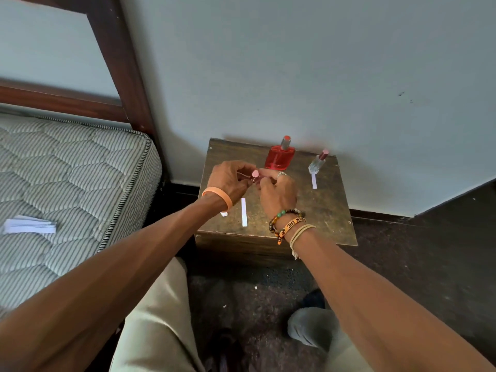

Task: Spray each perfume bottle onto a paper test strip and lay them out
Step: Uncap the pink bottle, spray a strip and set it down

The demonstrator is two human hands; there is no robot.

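I see the mattress (67, 167) left of the wooden surface (330, 210), a stack of paper strips (29, 226) on it. On the surface, the red bottle (280, 155) stands at the back, a clear bottle (318, 162) right of it. My left hand (229, 179) and right hand (276, 191) together grip a small pink-capped bottle (255, 175) before the red bottle. One strip (244, 212) lies nearer me.

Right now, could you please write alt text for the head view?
Both hands, left hand and right hand, hold a small pink-capped bottle above a dark wooden side table. A red glass perfume bottle, a clear bottle and white paper strips sit there.
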